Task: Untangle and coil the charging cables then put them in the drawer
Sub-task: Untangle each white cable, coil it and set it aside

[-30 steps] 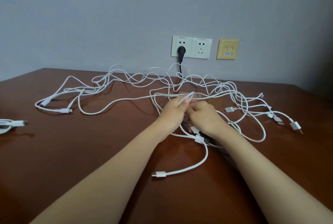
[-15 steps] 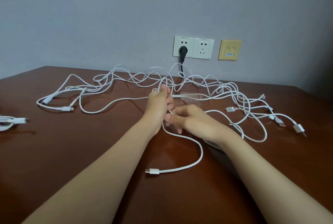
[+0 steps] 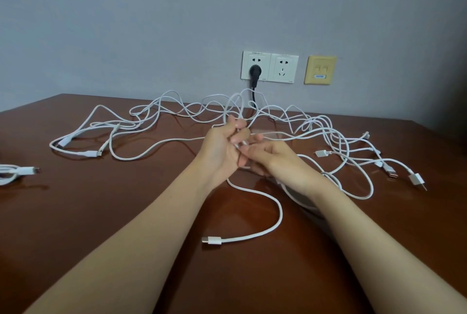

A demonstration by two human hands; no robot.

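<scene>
Since a second ago the left hand [image 3: 222, 148] has lifted one cable [image 3: 213, 240] toward 11 o'clock. Its plug lies at 6 o'clock, and the tangle [image 3: 137, 124] spans 9 to 3 on the table [image 3: 101, 212]. Untangling is under way; next, probably, comes threading this strand free. Left fingers curl round it. The right hand [image 3: 270, 159] is nearly straight-fingered, touching it.

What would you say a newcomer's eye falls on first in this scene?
The white cable tangle sprawls across the far half of the brown table. In its middle the left hand holds part of it up, with the right hand close beside it. Behind, a black plug sits in the wall socket.
</scene>
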